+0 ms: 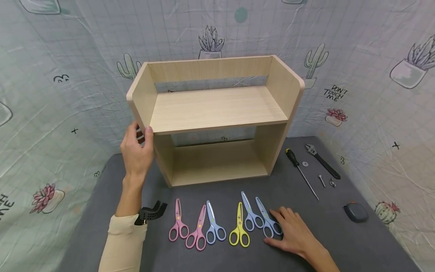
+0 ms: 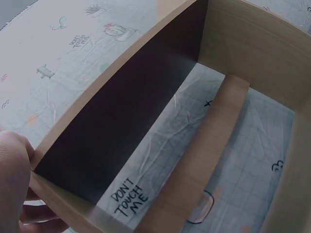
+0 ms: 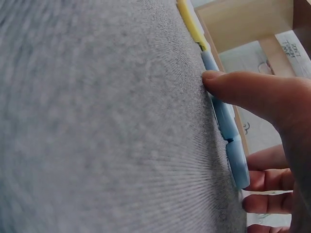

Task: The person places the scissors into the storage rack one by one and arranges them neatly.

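My left hand [image 1: 137, 153] grips the left side panel of a light wooden two-tier shelf [image 1: 217, 109], thumb at the front edge and fingers round the outer side. In the left wrist view its fingers curl round the panel's edge beside the dark underside of a board [image 2: 126, 102]. My right hand [image 1: 293, 232] lies low over the table, fingers spread around the handles of the rightmost blue scissors [image 1: 268, 223]. In the right wrist view the thumb [image 3: 252, 90] is on one side of the blue handles [image 3: 237, 162], the other fingers beyond them.
Left of that pair lie more blue scissors [image 1: 249, 213], yellow scissors [image 1: 239, 226], a third blue pair [image 1: 212, 223] and two pink pairs [image 1: 196, 232]. At right are a screwdriver [image 1: 300, 172], an adjustable wrench [image 1: 323, 161], a washer [image 1: 305, 164], a bolt [image 1: 321, 181] and a dark mouse-like object [image 1: 355, 212].
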The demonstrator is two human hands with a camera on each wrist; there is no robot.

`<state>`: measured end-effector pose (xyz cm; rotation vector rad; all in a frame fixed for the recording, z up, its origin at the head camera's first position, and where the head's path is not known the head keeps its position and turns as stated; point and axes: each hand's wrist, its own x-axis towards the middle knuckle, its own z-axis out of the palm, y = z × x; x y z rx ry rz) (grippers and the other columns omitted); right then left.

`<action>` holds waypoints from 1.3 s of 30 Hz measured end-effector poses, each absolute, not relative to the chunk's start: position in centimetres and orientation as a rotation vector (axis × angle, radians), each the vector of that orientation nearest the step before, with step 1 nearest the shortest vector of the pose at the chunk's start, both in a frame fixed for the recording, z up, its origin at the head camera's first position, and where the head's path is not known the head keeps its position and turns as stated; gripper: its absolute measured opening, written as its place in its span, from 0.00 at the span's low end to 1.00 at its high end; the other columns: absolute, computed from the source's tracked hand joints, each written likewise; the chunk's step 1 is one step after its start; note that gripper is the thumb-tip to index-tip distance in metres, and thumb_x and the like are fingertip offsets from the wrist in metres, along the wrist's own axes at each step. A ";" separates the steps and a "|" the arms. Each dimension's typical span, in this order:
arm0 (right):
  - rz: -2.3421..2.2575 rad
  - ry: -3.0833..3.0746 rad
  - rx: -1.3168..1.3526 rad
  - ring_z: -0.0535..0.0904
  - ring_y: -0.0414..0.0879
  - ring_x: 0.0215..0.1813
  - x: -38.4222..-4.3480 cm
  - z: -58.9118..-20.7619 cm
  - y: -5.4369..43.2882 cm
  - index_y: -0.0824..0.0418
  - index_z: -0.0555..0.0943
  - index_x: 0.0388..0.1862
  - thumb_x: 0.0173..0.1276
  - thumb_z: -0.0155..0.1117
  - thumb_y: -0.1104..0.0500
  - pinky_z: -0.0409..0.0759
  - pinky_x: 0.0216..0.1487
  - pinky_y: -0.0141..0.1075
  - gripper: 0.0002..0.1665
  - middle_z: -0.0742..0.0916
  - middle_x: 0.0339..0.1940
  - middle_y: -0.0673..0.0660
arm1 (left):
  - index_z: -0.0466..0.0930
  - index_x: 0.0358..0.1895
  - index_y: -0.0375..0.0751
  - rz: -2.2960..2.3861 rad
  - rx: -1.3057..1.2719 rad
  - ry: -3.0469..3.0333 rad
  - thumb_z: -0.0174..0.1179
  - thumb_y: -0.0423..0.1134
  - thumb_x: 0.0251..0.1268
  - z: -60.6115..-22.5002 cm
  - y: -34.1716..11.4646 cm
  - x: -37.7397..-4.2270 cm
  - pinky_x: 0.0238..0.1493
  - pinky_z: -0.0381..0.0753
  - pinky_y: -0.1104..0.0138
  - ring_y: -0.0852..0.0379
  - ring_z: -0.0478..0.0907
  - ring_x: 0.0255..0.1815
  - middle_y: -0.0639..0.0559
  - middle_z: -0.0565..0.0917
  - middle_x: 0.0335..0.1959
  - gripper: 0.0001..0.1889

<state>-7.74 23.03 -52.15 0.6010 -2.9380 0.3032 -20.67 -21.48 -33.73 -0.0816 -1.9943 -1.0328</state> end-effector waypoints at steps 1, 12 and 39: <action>0.305 -2.942 0.604 0.72 0.42 0.45 -7.7 -52.1 23.0 0.59 0.83 0.58 0.47 0.68 0.19 0.70 0.44 0.41 0.53 0.78 0.43 0.46 | 0.77 0.61 0.34 -1.039 -0.085 -1.987 0.55 0.45 0.73 -33.8 -21.5 -20.7 0.46 0.77 0.78 0.43 0.84 0.50 0.36 0.84 0.52 0.22; 0.319 -2.974 0.612 0.68 0.37 0.40 -7.7 -51.7 23.1 0.55 0.86 0.52 0.52 0.68 0.23 0.66 0.43 0.37 0.44 0.75 0.40 0.43 | 0.79 0.59 0.34 -1.057 -0.128 -1.920 0.57 0.43 0.71 -34.1 -21.8 -21.0 0.44 0.72 0.87 0.43 0.84 0.50 0.37 0.85 0.50 0.20; 0.438 -2.539 0.787 0.69 0.37 0.35 -10.2 -48.8 21.7 0.56 0.85 0.47 0.47 0.78 0.37 0.72 0.34 0.32 0.34 0.77 0.42 0.44 | 0.79 0.64 0.39 -1.149 -0.169 -1.924 0.59 0.35 0.72 -33.6 -21.4 -19.9 0.44 0.75 0.86 0.61 0.82 0.50 0.40 0.85 0.56 0.20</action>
